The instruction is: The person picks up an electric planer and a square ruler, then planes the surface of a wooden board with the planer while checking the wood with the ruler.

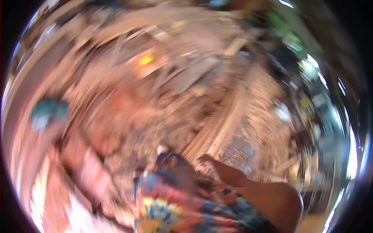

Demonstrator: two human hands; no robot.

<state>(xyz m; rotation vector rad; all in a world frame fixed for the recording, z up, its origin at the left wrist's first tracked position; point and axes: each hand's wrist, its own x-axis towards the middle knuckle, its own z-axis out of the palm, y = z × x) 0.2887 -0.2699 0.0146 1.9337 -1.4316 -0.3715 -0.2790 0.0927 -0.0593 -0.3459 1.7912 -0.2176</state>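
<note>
The whole view is smeared by motion. My right arm is bent across the lower right, and my right hand (208,161) lies close to my multicoloured patterned clothing (167,206). Its fingers are too blurred to make out, and so is anything in them. Just beyond the hand, long pale wooden strips (217,132) run away up the view. My left hand does not show. A small pale spot (161,148) appears at the front of the clothing, too unclear to name.
Brown shavings or scraps (264,101) cover much of the ground. Boards (198,73) lie further off, near a bright yellow item (147,59). At left is a teal rounded thing (48,110); blurred clutter (311,116) lines the right side.
</note>
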